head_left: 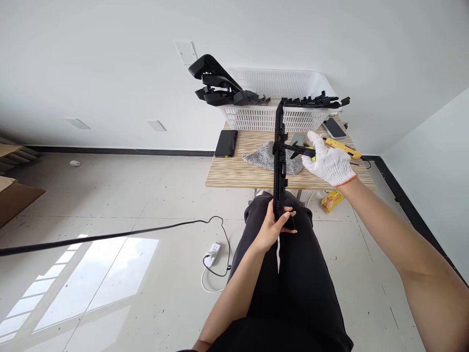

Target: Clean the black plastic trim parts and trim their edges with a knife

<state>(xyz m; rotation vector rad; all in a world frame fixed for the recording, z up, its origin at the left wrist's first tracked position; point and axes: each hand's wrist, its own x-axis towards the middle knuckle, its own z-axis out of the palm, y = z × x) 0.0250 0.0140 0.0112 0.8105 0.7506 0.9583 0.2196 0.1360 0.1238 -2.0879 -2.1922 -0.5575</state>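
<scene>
My left hand [274, 226], bare, is closed around the lower end of a long black plastic trim piece [279, 171]. The piece stands away from my lap, with its far end in front of the basket. My right hand [326, 159], in a white knitted glove with an orange cuff, grips a slim black tool [303, 149] that looks like a caliper. The tool's far end meets the trim piece about halfway along; whether it clasps the edge I cannot tell. Beneath them lies a grey speckled cloth [260, 157] on the small wooden table [234, 172].
A white plastic basket [249, 117] holds several black plastic parts [220, 88]. On the table are a black wallet-like case [226, 143], a phone [334, 128] and a yellow corded tool [346, 147]. A yellow packet [331, 200] and a power strip [213, 255] with cables are on the floor.
</scene>
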